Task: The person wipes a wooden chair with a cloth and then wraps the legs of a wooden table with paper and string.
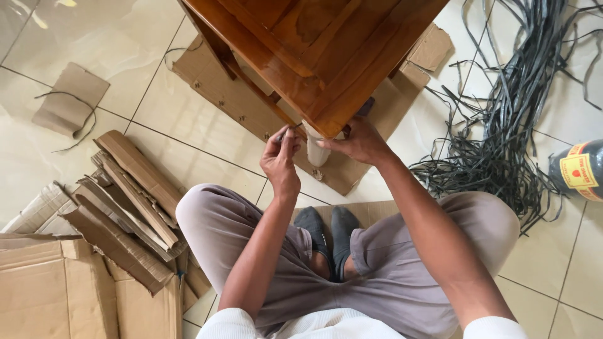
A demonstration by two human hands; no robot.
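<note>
Fingers (pixel 284 139) pinching half-hidden dark strip (pixel 290 128)

Both hands, left hand (pixel 281 164) and right hand (pixel 359 143), touch the wooden table's corner (pixel 326 119).

We wear loose greyish-mauve trousers (pixel 389 276), which fill the lower middle of the frame, the cloth creased at the knees. Dark grey socks (pixel 326 232) cover both feet at the centre. At the bottom edge our top (pixel 314 326) shows white, with short white sleeves (pixel 496 328) ending above bare forearms.
</note>
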